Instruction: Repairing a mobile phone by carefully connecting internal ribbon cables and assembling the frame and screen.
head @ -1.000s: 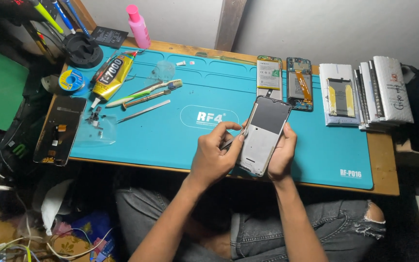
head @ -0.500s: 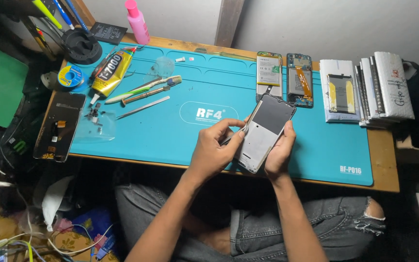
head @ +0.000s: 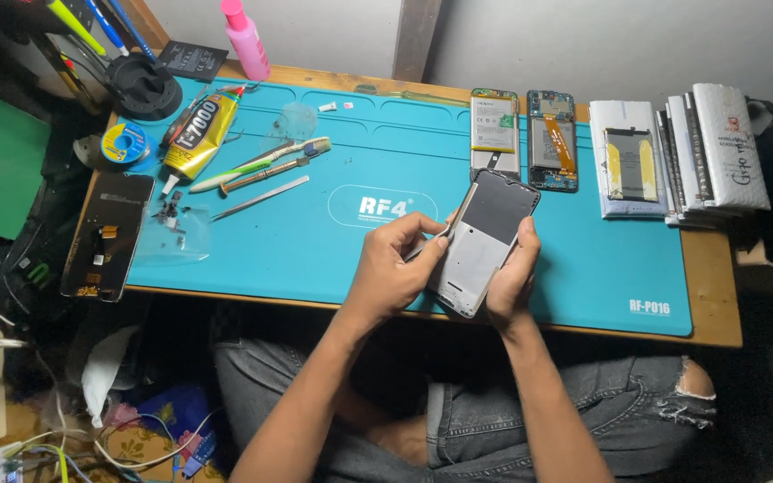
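Observation:
Both hands hold a phone screen assembly (head: 483,237), back side up, grey metal with a dark upper part, tilted above the teal work mat (head: 315,241). My right hand (head: 513,273) grips its right edge and lower end. On the left edge my left hand (head: 395,264) pinches with thumb and fingers; a thin tool may lie there, too small to tell. Just beyond the phone lie a battery in a frame (head: 494,130) and an opened phone body (head: 552,139).
At the mat's left lie a yellow glue tube (head: 197,134), a toothbrush (head: 261,164), tweezers (head: 257,197), small screws on clear plastic (head: 172,219), a solder roll (head: 123,143) and a dark screen (head: 107,234). A pink bottle (head: 245,38) stands behind. White boxes (head: 673,156) are stacked right.
The phone assembly has shifted slightly up and right between my hands, and my left fingers have slid along its left edge. Nothing on the mat has moved.

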